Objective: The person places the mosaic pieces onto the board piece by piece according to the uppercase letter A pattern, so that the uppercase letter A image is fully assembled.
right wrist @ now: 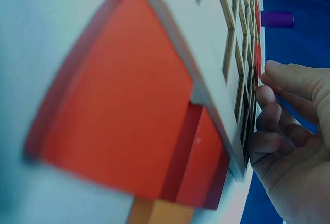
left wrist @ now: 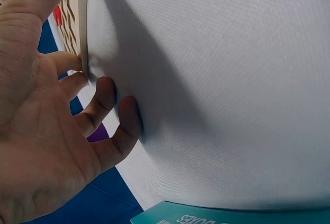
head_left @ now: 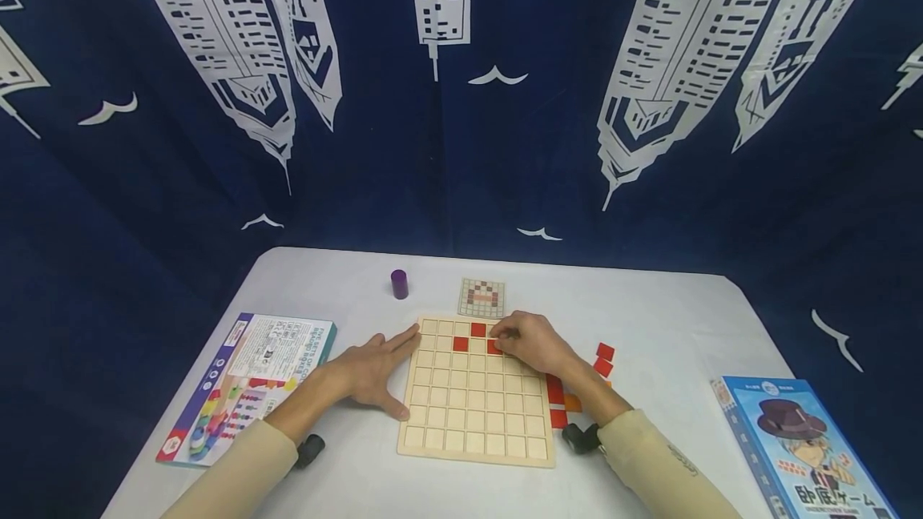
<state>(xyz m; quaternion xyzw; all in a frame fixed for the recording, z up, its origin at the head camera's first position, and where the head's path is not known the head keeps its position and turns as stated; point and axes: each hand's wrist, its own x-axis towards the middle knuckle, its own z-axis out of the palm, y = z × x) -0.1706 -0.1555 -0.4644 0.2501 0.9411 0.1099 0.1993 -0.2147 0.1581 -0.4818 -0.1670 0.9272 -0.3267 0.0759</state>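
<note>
A pale wooden grid board (head_left: 466, 399) lies on the table, with red square tiles in its upper cells. One red tile (head_left: 478, 330) is in the top row and another red tile (head_left: 461, 344) one row lower to the left. My right hand (head_left: 534, 341) is over the upper right part, thumb and fingertips together at a third red tile (head_left: 493, 347), which it partly covers. They appear to pinch that tile; the contact is small in the right wrist view. My left hand (head_left: 371, 371) is spread along the board's left edge, thumb and fingertips touching it.
A small pattern card (head_left: 481, 297) lies behind the board, with a purple cylinder (head_left: 400, 284) to its left. Loose red tiles (head_left: 603, 366) and an orange tile (head_left: 573, 403) lie right of the board. Boxes stand left (head_left: 252, 375) and right (head_left: 811, 447).
</note>
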